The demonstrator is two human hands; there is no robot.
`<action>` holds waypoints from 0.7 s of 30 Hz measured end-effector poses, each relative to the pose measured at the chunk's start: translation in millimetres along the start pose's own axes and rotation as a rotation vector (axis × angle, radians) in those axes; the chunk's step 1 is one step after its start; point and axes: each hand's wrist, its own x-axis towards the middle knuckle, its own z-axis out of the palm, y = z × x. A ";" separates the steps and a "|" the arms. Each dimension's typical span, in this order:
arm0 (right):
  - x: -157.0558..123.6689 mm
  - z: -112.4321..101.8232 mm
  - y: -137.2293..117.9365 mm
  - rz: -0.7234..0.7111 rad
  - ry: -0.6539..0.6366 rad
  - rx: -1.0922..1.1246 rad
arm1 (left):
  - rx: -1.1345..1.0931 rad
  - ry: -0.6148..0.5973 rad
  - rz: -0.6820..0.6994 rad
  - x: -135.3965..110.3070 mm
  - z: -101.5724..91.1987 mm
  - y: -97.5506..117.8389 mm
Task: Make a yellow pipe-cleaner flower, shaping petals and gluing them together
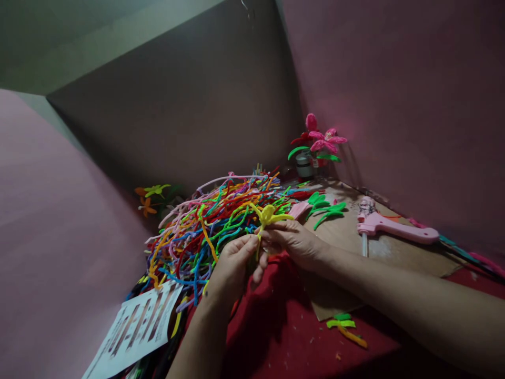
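Note:
A yellow pipe-cleaner flower (267,216) with spread petals is held up in front of me, above the red cloth. My left hand (239,260) pinches its stem just under the petals, thumb uppermost. On the other side, my right hand (294,242) has its fingers closed at the flower's base, close against the left fingertips. The lower stem is mostly hidden by the fingers. Right behind the flower lies a big tangled heap of coloured pipe cleaners (224,210).
A pink glue gun (394,227) lies on a brown board (343,231) at right, near green pipe-cleaner leaves (330,210). Finished pink flowers (327,141) stand at the back. Short pipe-cleaner pieces (347,329) lie on the red cloth (276,337). A printed sheet (136,326) is at left.

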 end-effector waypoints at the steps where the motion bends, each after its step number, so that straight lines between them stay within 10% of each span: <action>1: 0.4 -0.4 -0.4 -0.010 0.017 -0.021 | 0.109 0.046 0.042 0.2 2.4 -0.9; 11: 0.1 4.1 -1.6 -0.055 0.216 -0.126 | 0.789 0.421 0.491 1.7 11.5 -12.4; 21: 1.6 -2.2 -7.9 0.025 0.002 -0.162 | 0.259 0.256 0.106 -0.2 7.7 3.0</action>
